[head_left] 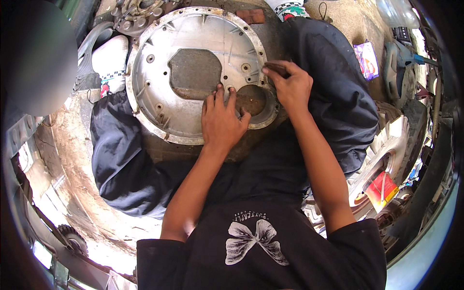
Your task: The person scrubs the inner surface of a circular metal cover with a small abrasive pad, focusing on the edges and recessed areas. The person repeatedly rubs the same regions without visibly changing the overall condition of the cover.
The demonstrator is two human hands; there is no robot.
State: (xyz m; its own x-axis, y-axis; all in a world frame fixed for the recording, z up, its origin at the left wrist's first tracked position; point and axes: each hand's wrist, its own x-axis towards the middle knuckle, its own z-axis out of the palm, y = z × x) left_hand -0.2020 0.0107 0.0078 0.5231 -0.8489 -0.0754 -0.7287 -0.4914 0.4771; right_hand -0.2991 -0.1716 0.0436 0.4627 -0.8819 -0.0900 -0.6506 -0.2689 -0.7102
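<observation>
A round, silvery metal bell housing [145, 99] lies between my legs, with bolt holes around its rim, a large cut-out in the middle and a smaller round opening at its lower right. My left hand [224, 116] rests on its lower part, fingers spread, thumb beside the round opening. At the right side of the rim, my right hand [294, 86] pinches a small dark brown flat piece [278, 66] against or close to the edge. The fingers partly cover that piece, and its exact kind does not show.
A reddish-brown block [251, 16] lies beyond the rim. Greasy metal parts [140, 17] sit at the far left. Off to the right are a purple packet [366, 60], a toothed wheel-like part [382, 145] and a red-and-yellow container [381, 190]. A blurred dark round shape [38, 58] blocks the upper left.
</observation>
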